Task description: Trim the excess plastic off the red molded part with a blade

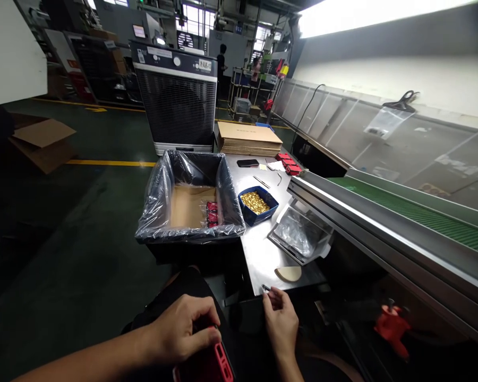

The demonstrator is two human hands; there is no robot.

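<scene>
Red case point(224, 363): low in view, its edge slanting down and a bit right; the bottom is cut off.
Left hand point(185, 326): nearest, thumb and fingers holding the case's top.
Right hand point(281, 318): up and right of the case, pinching a small dark bit point(266, 287), too tiny to name, near the table point(258, 260) edge.

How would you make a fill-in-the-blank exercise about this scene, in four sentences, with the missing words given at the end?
1. The left hand holds a case-like item with a ____ edge.
2. The right hand is nearer than the ____ hand to the beige half-disc.
3. The gold-coloured pieces lie inside a tray whose colour is ____.
4. The conveyor's ribbed belt is ____ in colour.

Missing words: red; left; blue; green.
</scene>
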